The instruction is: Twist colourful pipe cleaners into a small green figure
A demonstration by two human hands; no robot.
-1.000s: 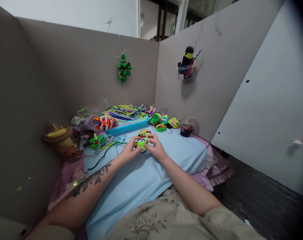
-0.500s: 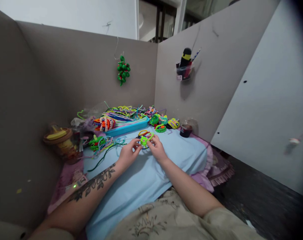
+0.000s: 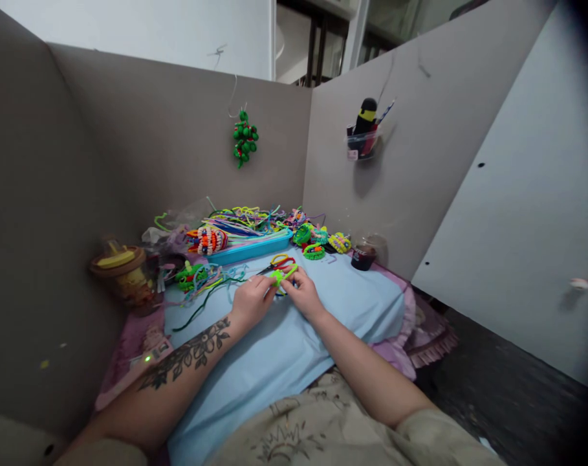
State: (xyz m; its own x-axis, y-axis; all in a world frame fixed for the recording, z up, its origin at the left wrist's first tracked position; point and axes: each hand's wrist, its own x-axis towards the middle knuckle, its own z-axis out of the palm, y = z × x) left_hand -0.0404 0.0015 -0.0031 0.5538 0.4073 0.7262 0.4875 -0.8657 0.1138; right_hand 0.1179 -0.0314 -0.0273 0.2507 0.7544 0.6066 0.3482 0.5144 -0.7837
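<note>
A bright green pipe-cleaner piece [image 3: 277,277] is held between my two hands above the blue cloth. My left hand [image 3: 253,299] pinches it from the left. From the right, my right hand [image 3: 301,292] grips its other side with the fingertips. Just behind the fingers lie scissors [image 3: 281,261] with red and yellow handles, partly covered by the hands. Something blue shows below the fingers, too small to name. Loose pipe cleaners [image 3: 204,304], one of them dark green, stretch out to the left of my left hand.
A blue tray [image 3: 252,248] filled with pipe cleaners stands at the back. Several finished pipe-cleaner figures [image 3: 314,251] sit right of it. A lidded cup [image 3: 123,272] is at left, a dark tub [image 3: 363,257] at right. Grey partitions [image 3: 187,123] enclose the table.
The green piece has turned and is now more covered by my fingers. My left hand has rolled over it, and more of the scissors shows. The whole view has shifted slightly.
</note>
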